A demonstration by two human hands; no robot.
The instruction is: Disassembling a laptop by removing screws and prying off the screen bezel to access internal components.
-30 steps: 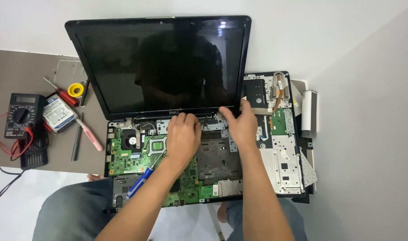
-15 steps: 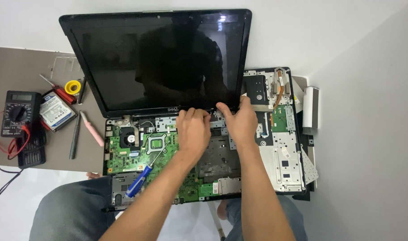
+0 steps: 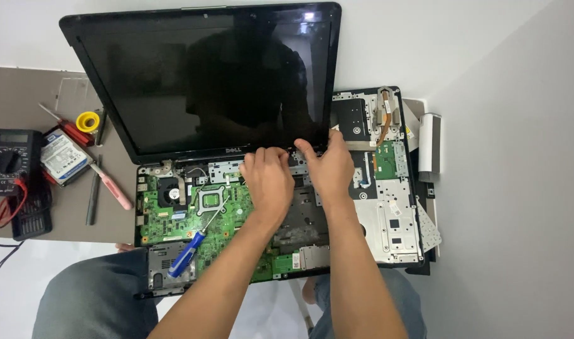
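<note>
1. Brown table [image 3: 23, 94] against a white wall; an opened laptop [image 3: 224, 207] lies across its right part, green motherboard [image 3: 174, 213] exposed, dark screen [image 3: 205, 81] upright at the far side.
2. Left hand [image 3: 269, 182] and right hand [image 3: 330, 168] rest side by side at the screen's lower edge, fingers curled onto the hinge strip; grasp cannot be told.
3. Blue-handled screwdriver [image 3: 188, 253] lies on the board, near left; multimeter [image 3: 9, 162] and hard drive [image 3: 63, 157] at far left.

Both hands rest side by side on the opened laptop [image 3: 174, 207], the left hand [image 3: 269, 182] touching the right hand [image 3: 331, 171], with the screen [image 3: 205, 81] just behind their fingertips. A screwdriver [image 3: 189, 250] lies on the board left of the left hand; farther left lie a drive [image 3: 64, 157] and a multimeter [image 3: 9, 162]. A metal plate [image 3: 394, 220] lies right of the right hand.
</note>
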